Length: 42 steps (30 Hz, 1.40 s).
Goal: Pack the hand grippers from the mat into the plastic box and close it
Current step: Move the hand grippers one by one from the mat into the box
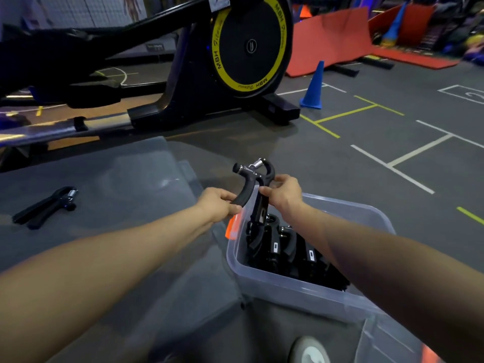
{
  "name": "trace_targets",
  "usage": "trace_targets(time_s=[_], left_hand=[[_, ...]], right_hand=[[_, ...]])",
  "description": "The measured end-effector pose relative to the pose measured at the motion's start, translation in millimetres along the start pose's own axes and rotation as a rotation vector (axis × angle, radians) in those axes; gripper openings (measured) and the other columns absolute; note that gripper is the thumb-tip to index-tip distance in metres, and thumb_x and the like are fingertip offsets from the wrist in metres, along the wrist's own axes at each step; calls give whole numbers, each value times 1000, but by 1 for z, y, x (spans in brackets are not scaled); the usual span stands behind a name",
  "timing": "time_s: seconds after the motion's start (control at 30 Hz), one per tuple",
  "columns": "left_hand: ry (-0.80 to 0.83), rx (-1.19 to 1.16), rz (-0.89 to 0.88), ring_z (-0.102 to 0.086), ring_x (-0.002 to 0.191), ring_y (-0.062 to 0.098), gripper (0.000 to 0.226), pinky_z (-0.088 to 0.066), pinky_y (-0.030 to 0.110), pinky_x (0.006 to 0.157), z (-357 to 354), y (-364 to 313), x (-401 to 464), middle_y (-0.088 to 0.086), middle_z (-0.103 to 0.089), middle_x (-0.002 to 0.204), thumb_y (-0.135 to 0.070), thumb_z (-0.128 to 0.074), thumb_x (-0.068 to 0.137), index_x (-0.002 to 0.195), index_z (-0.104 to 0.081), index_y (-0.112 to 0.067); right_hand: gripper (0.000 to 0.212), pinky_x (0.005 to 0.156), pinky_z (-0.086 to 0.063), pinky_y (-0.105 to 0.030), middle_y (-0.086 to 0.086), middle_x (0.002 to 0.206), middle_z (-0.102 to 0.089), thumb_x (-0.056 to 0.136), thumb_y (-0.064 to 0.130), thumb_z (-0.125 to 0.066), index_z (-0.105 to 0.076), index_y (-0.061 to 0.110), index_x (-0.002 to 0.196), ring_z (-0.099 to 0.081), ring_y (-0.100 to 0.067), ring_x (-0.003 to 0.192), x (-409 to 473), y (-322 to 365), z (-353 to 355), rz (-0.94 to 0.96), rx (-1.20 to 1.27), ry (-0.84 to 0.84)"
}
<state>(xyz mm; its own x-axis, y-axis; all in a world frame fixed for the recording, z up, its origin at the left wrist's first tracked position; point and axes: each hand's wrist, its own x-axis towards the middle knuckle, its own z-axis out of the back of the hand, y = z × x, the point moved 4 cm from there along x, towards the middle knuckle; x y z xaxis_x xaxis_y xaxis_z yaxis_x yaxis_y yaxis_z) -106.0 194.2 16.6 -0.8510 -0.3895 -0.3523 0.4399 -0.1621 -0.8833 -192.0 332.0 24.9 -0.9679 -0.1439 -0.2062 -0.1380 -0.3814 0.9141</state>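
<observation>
Both hands (218, 203) grip curved black gripper (251, 184) (rubbery, seemingly).

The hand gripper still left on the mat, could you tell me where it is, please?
The loose hand gripper lies at the head view's far left on the mat, left of the left hand.

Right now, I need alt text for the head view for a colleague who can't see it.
Both hands, left and right, hold a black hand gripper above an open clear plastic box already holding several grippers. Another gripper lies on the mat to the left, beside the clear lid.
</observation>
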Motion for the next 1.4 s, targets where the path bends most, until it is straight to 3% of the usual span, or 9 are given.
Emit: trace_targets(time_s=[0.1,0.27,0.43,0.53,0.6,0.7,0.9,1.17,1.4], left_hand=[[17,-184,76,-59,69,17,33,-53,26,76,-8,9,6,8,-61,77,11,-60,82,115,-58,6],[46,-351,109,-57,69,13,40,-52,11,51,-33,8,12,10,-61,82,13,-55,85,123,-52,6],[95,-259,89,-59,72,14,39,-54,10,58,-58,15,15,12,-60,99,8,-57,86,124,-53,4],[98,197,-43,-60,97,20,44,-48,23,87,-64,18,22,8,-59,105,-9,-65,85,127,-54,-2],[48,577,-132,-53,119,25,56,-40,30,103,-61,21,28,10,-54,124,-21,-68,83,134,-47,-8],[-39,782,-166,-39,128,28,59,-34,33,109,-54,26,36,10,-40,135,-22,-67,83,136,-43,-13],[-21,860,-106,-42,120,33,39,-38,34,102,-44,47,49,16,-43,124,-4,-59,80,119,-53,-10],[27,682,-69,-58,109,34,55,-48,38,98,-39,62,60,15,-50,121,-1,-64,75,126,-58,-20],[45,578,-82,-56,115,31,63,-42,36,104,-38,71,59,14,-43,125,-1,-65,79,136,-47,-21]], right_hand=[[48,89,-49,-29,-2,85,-61,80,3,-70,-53,2,125,-60,-20,89,-4,-9,2,30,41,80],[40,90,-54,-41,-12,106,-69,76,5,-74,-60,5,113,-67,-26,92,-9,-27,9,53,-69,89],[25,86,-55,-39,-11,91,-69,72,1,-75,-62,4,93,-65,-24,83,3,-44,25,-34,-174,30],[26,82,-57,-37,-9,84,-66,69,1,-76,-64,6,92,-64,-22,79,9,-62,29,-112,-223,31],[29,83,-57,-39,-9,87,-68,66,2,-76,-65,11,91,-67,-25,83,15,-77,30,-153,-269,20],[20,83,-57,-38,-11,83,-66,68,4,-74,-65,9,84,-67,-26,83,20,-102,26,-211,-342,18],[24,69,-51,-33,-13,86,-67,67,8,-71,-62,5,89,-66,-27,78,29,-142,9,-299,-412,42],[29,66,-47,-27,-12,84,-66,68,12,-73,-64,5,94,-64,-25,75,37,-142,-9,-318,-433,43],[25,77,-50,-27,-16,101,-70,76,2,-68,-66,0,101,-67,-28,95,40,-138,-17,-294,-393,-13]])
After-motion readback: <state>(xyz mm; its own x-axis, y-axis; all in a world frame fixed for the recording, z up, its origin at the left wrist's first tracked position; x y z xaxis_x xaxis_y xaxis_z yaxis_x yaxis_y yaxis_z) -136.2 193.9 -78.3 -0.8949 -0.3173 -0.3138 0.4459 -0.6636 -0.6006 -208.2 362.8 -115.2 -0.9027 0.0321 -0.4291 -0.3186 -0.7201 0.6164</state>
